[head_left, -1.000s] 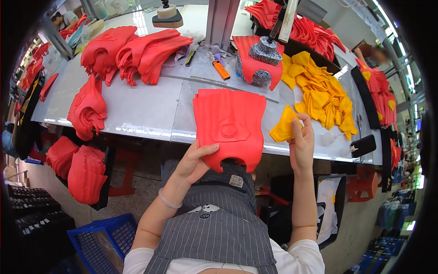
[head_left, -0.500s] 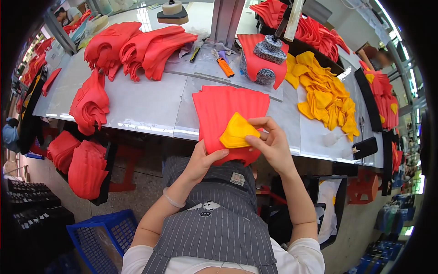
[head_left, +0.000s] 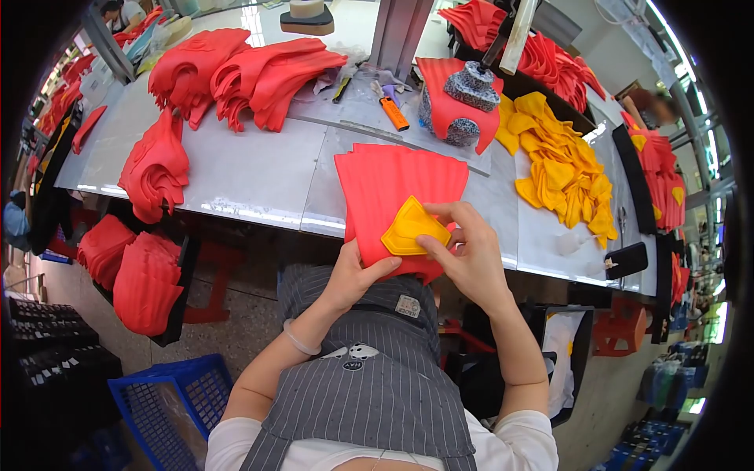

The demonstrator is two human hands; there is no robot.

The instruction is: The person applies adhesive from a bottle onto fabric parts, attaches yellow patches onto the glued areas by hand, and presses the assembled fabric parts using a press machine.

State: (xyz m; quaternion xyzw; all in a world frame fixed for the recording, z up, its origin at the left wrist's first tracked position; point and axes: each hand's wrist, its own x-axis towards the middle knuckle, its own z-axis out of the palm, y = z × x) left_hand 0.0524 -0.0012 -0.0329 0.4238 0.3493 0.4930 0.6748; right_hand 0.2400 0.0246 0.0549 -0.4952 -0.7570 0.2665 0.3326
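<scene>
A red moulded sheet (head_left: 400, 177) is held in front of me at the table's near edge. My left hand (head_left: 355, 275) grips its lower left side, thumb on top. On the sheet's lower front lies a yellow pointed piece (head_left: 408, 228), which covers the raised emblem area. My right hand (head_left: 470, 251) pinches the right side of that yellow piece between thumb and fingers. A heap of yellow pieces (head_left: 561, 169) lies to the right on the table. Behind, another red sheet (head_left: 448, 98) is draped over a speckled block (head_left: 471, 86).
Stacks of red sheets (head_left: 271, 78) lie at the back left. An orange cutter (head_left: 394, 114) is near the metal post (head_left: 399, 35). A phone (head_left: 626, 261) sits at the right edge. A blue crate (head_left: 173, 392) stands below left. Other people are at the far left and right.
The yellow piece has moved left from beside the red sheet onto its front, with my right hand. My left hand keeps its hold. The view has shifted slightly.
</scene>
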